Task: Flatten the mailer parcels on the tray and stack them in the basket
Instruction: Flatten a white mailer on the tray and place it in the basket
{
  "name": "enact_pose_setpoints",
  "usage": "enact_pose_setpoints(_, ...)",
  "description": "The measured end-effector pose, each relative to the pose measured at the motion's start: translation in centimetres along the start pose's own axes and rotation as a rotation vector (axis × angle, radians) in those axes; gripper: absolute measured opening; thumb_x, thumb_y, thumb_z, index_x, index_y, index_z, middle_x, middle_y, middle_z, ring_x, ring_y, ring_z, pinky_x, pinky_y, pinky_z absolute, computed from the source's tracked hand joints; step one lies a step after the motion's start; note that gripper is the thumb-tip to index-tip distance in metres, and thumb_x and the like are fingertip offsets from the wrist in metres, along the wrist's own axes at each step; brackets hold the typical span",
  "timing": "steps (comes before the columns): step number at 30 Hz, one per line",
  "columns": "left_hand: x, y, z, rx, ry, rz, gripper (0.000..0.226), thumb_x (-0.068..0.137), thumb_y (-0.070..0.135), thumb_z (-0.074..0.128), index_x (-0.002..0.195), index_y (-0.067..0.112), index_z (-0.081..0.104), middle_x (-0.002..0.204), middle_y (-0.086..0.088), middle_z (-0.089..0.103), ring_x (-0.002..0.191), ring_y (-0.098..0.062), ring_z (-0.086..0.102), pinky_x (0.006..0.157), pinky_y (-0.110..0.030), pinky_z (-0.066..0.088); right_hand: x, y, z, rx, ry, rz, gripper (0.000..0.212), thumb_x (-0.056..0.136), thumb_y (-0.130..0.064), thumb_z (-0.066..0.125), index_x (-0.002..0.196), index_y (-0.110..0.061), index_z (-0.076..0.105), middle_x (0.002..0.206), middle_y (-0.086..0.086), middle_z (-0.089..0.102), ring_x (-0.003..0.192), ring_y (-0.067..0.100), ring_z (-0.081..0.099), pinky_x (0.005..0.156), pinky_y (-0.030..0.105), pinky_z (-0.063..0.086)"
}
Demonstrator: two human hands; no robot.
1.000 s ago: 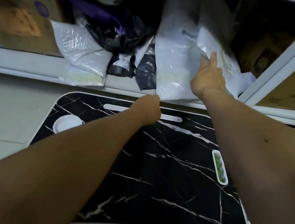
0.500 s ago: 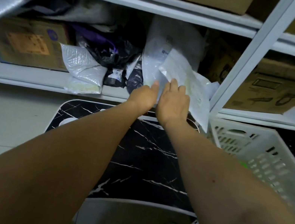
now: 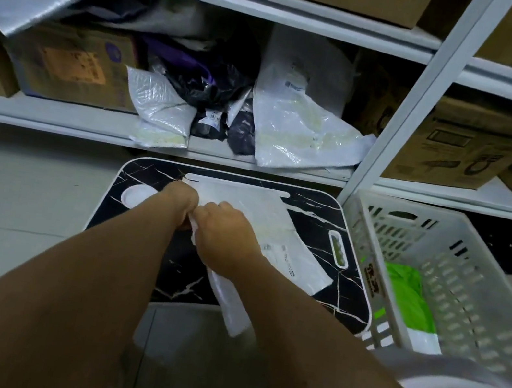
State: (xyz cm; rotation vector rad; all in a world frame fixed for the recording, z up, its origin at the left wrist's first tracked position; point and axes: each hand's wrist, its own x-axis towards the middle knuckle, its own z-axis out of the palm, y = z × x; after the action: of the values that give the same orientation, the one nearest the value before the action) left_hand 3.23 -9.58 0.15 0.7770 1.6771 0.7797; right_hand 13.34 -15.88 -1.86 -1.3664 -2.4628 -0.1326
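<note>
black marble-pattern tray (image 3: 347,288) sits on pale tiled floor (image 3: 7,201), below a white shelf (image 3: 56,117) of cardboard boxes and loose mailers. white basket (image 3: 471,286) stands just right of the tray, a green mailer (image 3: 407,296) inside. half a second ago the white mailer (image 3: 278,232) was at the shelf; it now lies on the tray, near end overhanging. my left hand (image 3: 179,202) and right hand (image 3: 226,240), fingers curled, pinch its left edge.

A storeroom or parcel depot: white metal shelving (image 3: 408,118) from 10 to 2 o'clock carries cardboard boxes (image 3: 72,65) and heaped mailer bags (image 3: 294,125).
</note>
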Motion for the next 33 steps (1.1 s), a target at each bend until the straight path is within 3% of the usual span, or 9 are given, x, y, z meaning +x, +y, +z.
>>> enact_pose_setpoints(2, -0.4, -0.1, -0.8, 0.202, 0.105, -0.096, 0.041, 0.101, 0.021, 0.04, 0.139, 0.006, 0.044, 0.143, -0.01, 0.045, 0.122, -0.02, 0.051, 0.083, -0.014, 0.047, -0.5, 0.7, 0.8, -0.004, -0.1, 0.105, 0.018, 0.088, -0.012, 0.055, 0.106, -0.01, 0.056, 0.094, 0.009, 0.061, 0.084, 0.025, 0.055, 0.072, 0.035, 0.046)
enact_pose_setpoints(4, 0.6, -1.0, -1.4, 0.45, 0.233, 0.085, 0.041, 0.098, 0.018, 0.045, 0.139, 0.009, 0.044, 0.143, -0.008, 0.043, 0.131, -0.022, 0.042, 0.101, -0.025, 0.037, -0.9, 1.9, 1.8, -0.044, -0.166, 0.203, 0.026, 0.087, -0.008, 0.051, 0.113, -0.013, 0.05, 0.106, 0.007, 0.057, 0.095, 0.024, 0.052, 0.078, 0.032, 0.044)
enact_pose_setpoints(8, 2.2, -2.5, -1.8, 0.094, 0.415, 0.11, 0.048, 0.095, 0.003, 0.041, 0.142, 0.004, 0.032, 0.133, -0.018, 0.049, 0.121, -0.033, 0.049, 0.095, -0.035, 0.042, -1.8, 3.2, 4.4, -0.076, -0.391, 0.365, 0.043, 0.093, -0.028, 0.054, 0.13, -0.016, 0.038, 0.126, 0.008, 0.046, 0.11, 0.026, 0.048, 0.089, 0.042, 0.045)
enact_pose_setpoints(11, 4.1, -3.4, -0.4, 0.409, 0.3, 0.306, 0.07, 0.091, 0.001, 0.046, 0.151, 0.01, 0.011, 0.151, -0.016, 0.028, 0.138, -0.033, 0.031, 0.108, -0.037, 0.031, -2.3, 4.2, 6.9, -0.007, -0.492, 0.465, 0.061, 0.1, -0.047, 0.033, 0.149, -0.019, 0.012, 0.155, 0.011, 0.018, 0.138, 0.033, 0.029, 0.106, 0.056, 0.035)
enact_pose_setpoints(15, 3.8, -7.8, 2.1, 1.292, 0.264, 0.638, 0.064, 0.099, 0.04, 0.023, 0.151, 0.022, -0.01, 0.158, -0.009, -0.016, 0.146, -0.029, -0.012, 0.116, -0.054, 0.003, -3.0, 3.7, 8.1, -0.045, -0.394, 0.499, 0.064, 0.103, -0.048, 0.024, 0.154, -0.019, 0.0, 0.162, 0.01, -0.004, 0.149, 0.03, -0.001, 0.117, 0.057, 0.012)
enact_pose_setpoints(24, 1.6, -16.4, 2.5, 1.393, 0.144, 0.636, 0.06, 0.092, 0.047, -0.009, 0.145, 0.024, -0.026, 0.151, -0.009, -0.033, 0.144, -0.029, -0.021, 0.116, -0.054, -0.001, -7.7, 3.3, 10.4, -0.1, -0.521, 0.392, 0.062, 0.096, -0.059, 0.0, 0.148, -0.035, -0.022, 0.158, 0.001, -0.028, 0.145, 0.027, -0.026, 0.114, 0.061, -0.007)
enact_pose_setpoints(27, 1.9, -16.4, 2.5, 1.375, 0.113, 0.605, 0.059, 0.089, 0.049, -0.013, 0.141, 0.025, -0.029, 0.151, -0.007, -0.032, 0.144, -0.028, -0.02, 0.116, -0.054, 0.0, -7.5, 3.5, 10.8, -0.077, -0.511, 0.396, 0.068, 0.086, -0.058, -0.016, 0.149, -0.035, -0.018, 0.16, 0.001, -0.022, 0.146, 0.027, -0.021, 0.115, 0.061, -0.003)
enact_pose_setpoints(29, 1.7, -16.3, 2.8, 1.363, 0.089, 0.571, 0.058, 0.098, 0.047, 0.002, 0.147, 0.024, -0.019, 0.157, -0.008, -0.021, 0.146, -0.028, -0.015, 0.117, -0.052, 0.001, -7.4, 3.4, 10.7, -0.061, -0.523, 0.411, 0.063, 0.092, -0.055, -0.006, 0.152, -0.035, -0.004, 0.162, 0.001, -0.008, 0.149, 0.027, -0.009, 0.115, 0.06, 0.001)
enact_pose_setpoints(33, 1.4, -13.8, 4.0, 1.278, 0.242, 0.635, 0.045, 0.099, 0.037, 0.026, 0.136, 0.014, 0.038, 0.137, -0.01, 0.046, 0.125, -0.029, 0.042, 0.104, -0.041, 0.028, -5.1, 3.9, 9.8, -0.107, -0.226, 0.385, 0.042, 0.095, -0.038, 0.03, 0.129, -0.022, 0.049, 0.125, 0.001, 0.057, 0.113, 0.026, 0.053, 0.097, 0.048, 0.035)
